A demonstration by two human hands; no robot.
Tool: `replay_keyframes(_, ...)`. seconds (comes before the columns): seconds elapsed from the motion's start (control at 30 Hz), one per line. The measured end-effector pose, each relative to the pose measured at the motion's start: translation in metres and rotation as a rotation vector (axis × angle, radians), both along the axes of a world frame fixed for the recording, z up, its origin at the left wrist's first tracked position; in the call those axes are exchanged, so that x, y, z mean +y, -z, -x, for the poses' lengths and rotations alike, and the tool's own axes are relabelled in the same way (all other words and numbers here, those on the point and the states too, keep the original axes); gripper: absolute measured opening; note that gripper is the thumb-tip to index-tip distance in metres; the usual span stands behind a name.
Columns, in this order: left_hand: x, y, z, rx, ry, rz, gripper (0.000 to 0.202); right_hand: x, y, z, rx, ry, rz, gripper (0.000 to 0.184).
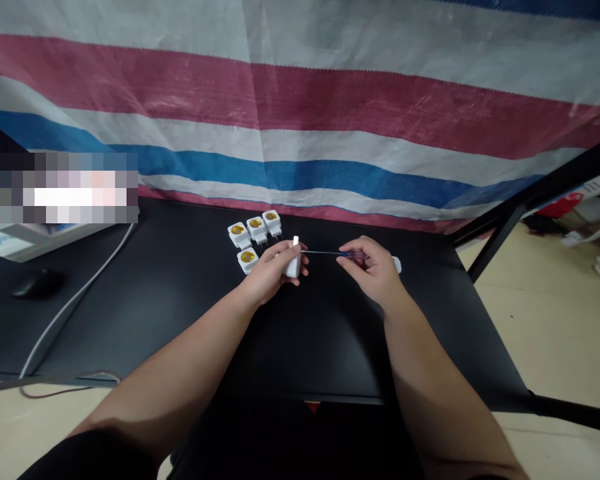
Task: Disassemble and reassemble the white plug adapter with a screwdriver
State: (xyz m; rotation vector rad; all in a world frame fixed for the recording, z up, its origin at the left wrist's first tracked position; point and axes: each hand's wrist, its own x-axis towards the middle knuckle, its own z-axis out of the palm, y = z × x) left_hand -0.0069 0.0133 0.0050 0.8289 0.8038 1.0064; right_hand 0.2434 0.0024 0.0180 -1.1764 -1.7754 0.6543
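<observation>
My left hand (pixel 276 267) is closed around a white plug-in unit (pixel 293 267), held above the black table. A screwdriver (pixel 353 254) with a dark, see-through purplish handle lies in the fingers of my right hand (pixel 375 270). Its thin shaft points left, and the tip meets the white unit near my left fingers; the exact contact is hidden. Beyond my left hand sit several similar white plug-in units (pixel 257 228) with round yellow centres, some showing two metal prongs. One more such unit (pixel 247 259) is right beside my left hand, partly covered by it.
A white object (pixel 397 265) pokes out behind my right hand. On the left of the black table (pixel 330 347) are a black mouse (pixel 37 284), a white cable (pixel 83 290) and a white box (pixel 35 243) under a blurred patch. A striped sheet (pixel 300 100) hangs behind; black frame bars (pixel 497 243) stand right.
</observation>
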Motion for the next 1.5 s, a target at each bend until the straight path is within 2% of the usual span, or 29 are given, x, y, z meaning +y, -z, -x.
replay_keyframes(0.07, -0.0012, 0.002, -0.0003, 0.053, 0.003, -0.028, 0.047, 0.0005, -0.003, -0.0023, -0.013, 0.021, -0.008, 0.019)
replay_keyframes(0.13, -0.0023, 0.0028, -0.0003, 0.086, 0.013, -0.052, 0.049, 0.0004, -0.0063, -0.0034, -0.05, 0.038, 0.052, 0.022)
replay_keyframes(0.23, -0.003, 0.0026, 0.0003, 0.118, 0.038, -0.084, 0.047, -0.0002, -0.0094, -0.0041, -0.118, 0.044, 0.131, 0.043)
replay_keyframes(0.4, -0.0024, 0.0014, 0.0026, 0.109, 0.052, -0.074, 0.044, 0.0, -0.008, -0.0082, -0.008, -0.073, 0.173, 0.025)
replay_keyframes(0.5, -0.0022, 0.0018, 0.0031, 0.105, 0.049, -0.077, 0.044, 0.0017, -0.006, -0.0101, -0.014, -0.067, 0.223, 0.029)
replay_keyframes(0.6, -0.003, 0.0025, 0.0026, 0.107, 0.051, -0.104, 0.044, 0.004, -0.0036, -0.0087, -0.091, -0.002, 0.247, 0.047)
replay_keyframes(0.67, -0.0038, 0.0027, 0.0019, 0.099, 0.06, -0.117, 0.044, 0.0046, -0.0026, -0.0074, -0.097, 0.012, 0.237, 0.049)
replay_keyframes(0.8, -0.0049, 0.0017, 0.0008, 0.078, 0.06, -0.125, 0.041, 0.0037, -0.0035, -0.0085, 0.019, -0.081, 0.21, 0.027)
replay_keyframes(0.9, -0.005, 0.0007, 0.0002, 0.081, 0.047, -0.127, 0.039, 0.0039, -0.0045, -0.0108, 0.032, -0.086, 0.239, 0.028)
replay_keyframes(1.07, -0.0049, 0.0004, 0.0003, 0.125, 0.045, -0.142, 0.035, 0.0048, -0.0022, -0.0096, -0.071, -0.023, 0.253, 0.047)
replay_keyframes(1.2, -0.0038, 0.0013, 0.001, 0.155, 0.039, -0.152, 0.035, 0.0025, -0.0015, -0.0081, -0.011, -0.116, 0.202, 0.027)
replay_keyframes(1.33, -0.0026, 0.0021, 0.0005, 0.182, 0.013, -0.158, 0.035, 0.0017, -0.0036, -0.0079, 0.009, -0.096, 0.218, 0.031)
replay_keyframes(1.43, -0.0029, 0.0021, -0.001, 0.221, 0.028, -0.175, 0.034, 0.0023, -0.0052, -0.0076, -0.067, -0.038, 0.249, 0.047)
replay_keyframes(1.5, -0.0033, 0.002, -0.0021, 0.239, 0.021, -0.182, 0.034, 0.0021, -0.0056, -0.0079, -0.095, -0.035, 0.237, 0.049)
